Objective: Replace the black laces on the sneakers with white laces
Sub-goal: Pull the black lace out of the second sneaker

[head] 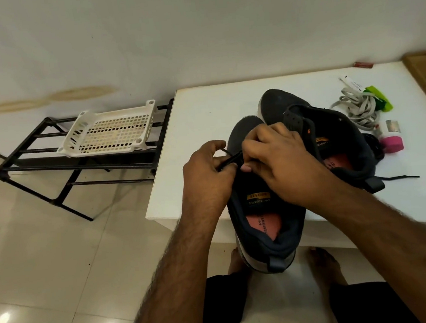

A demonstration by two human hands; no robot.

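Both hands, left [207,172] and right [276,155], pinch the black lace [228,161] on the near sneaker [260,216] overhanging the table edge [155,192].

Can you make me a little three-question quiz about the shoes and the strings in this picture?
1. True or false: the left hand pinches a black lace.
2. Where does the bundle of white laces lie: A) in the white basket, B) on the white table, C) on the floor?
3. Which sneaker do both hands work on, the near sneaker or the far sneaker?

Key: 1 true; 2 B; 3 near sneaker.
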